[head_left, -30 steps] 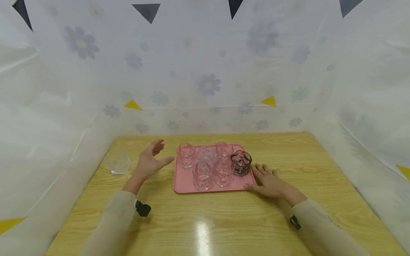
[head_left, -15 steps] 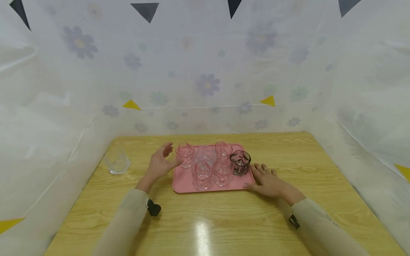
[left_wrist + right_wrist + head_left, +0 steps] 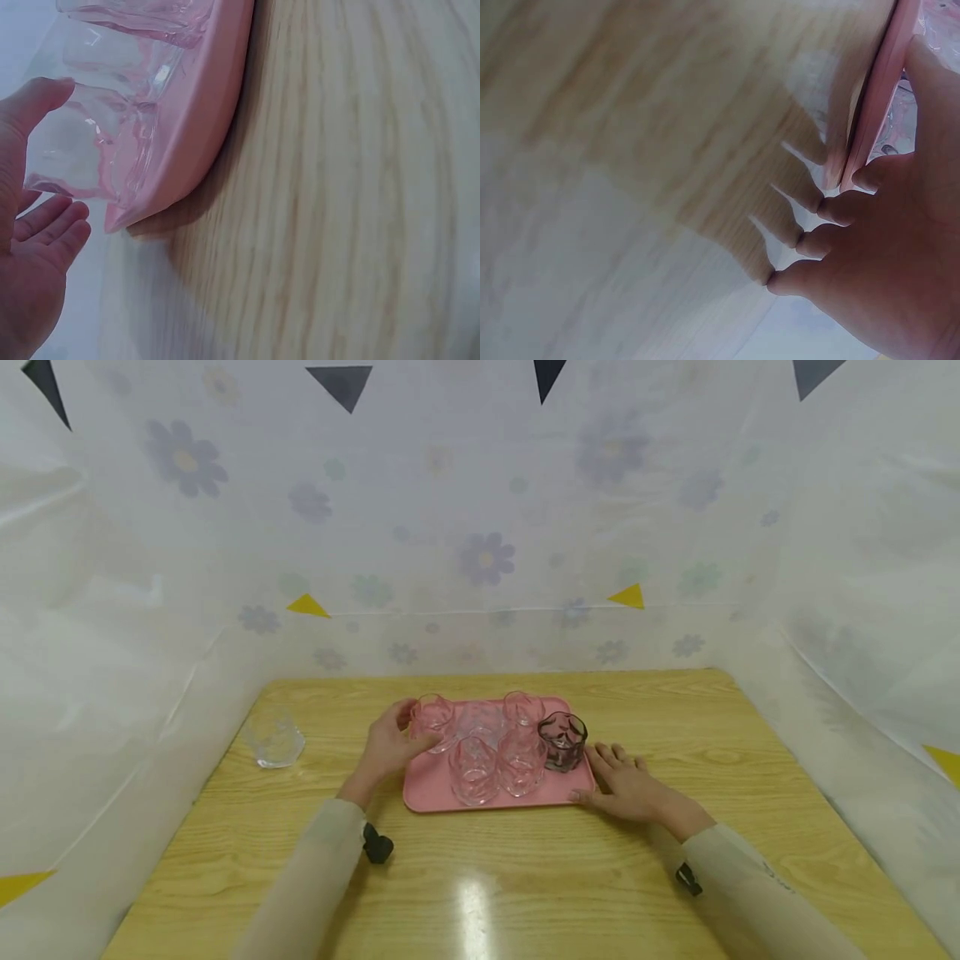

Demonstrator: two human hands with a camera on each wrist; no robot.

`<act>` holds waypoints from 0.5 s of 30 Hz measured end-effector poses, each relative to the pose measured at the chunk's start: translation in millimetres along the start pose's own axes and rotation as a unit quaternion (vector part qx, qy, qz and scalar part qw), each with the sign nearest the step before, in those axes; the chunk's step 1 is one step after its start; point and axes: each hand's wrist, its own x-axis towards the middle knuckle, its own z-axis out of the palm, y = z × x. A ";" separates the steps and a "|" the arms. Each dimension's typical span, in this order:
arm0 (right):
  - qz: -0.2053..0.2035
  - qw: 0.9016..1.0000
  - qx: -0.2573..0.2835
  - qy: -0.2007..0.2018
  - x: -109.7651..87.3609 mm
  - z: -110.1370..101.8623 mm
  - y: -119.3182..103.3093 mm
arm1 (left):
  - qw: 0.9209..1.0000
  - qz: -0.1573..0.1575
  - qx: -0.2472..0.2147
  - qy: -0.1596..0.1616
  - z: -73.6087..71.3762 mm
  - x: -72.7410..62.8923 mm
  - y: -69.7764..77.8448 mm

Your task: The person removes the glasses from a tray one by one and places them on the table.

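A pink tray [image 3: 427, 793] bears several clear drinking glasses and one dark tinted glass [image 3: 562, 742] at its right end. My left hand [image 3: 390, 747] is at the clear glass [image 3: 433, 718] in the back left corner. Its thumb lies across the near side of that glass, and the other fingers reach behind its left side. In the left wrist view these fingers [image 3: 56, 225] are spread, with a small gap to the glass. On the right, my right hand [image 3: 626, 785] rests with spread fingers on the table beside the tray, its thumb at the tray's edge.
Another clear glass [image 3: 275, 739] stands by itself on the wooden table [image 3: 480, 877], left of the tray. Two more clear glasses, one front [image 3: 474, 772] and one beside it [image 3: 522, 764], stand close together on the tray. White sheeting [image 3: 480, 643] encloses the back and sides.
My left hand has moved right, from beside the tray to around the back left glass. The right hand and the glasses have stayed in place.
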 end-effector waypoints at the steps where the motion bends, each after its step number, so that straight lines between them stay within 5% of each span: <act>1: -0.001 1.000 -0.002 0.001 -0.2 0.1 0.1 | 1.000 -0.002 0.000 0.001 1.1 0.5 0.2; 15: 0.003 1.000 0.000 -0.004 -1.2 -1.3 0.4 | 1.000 -0.005 0.000 0.011 9.3 3.5 -2.3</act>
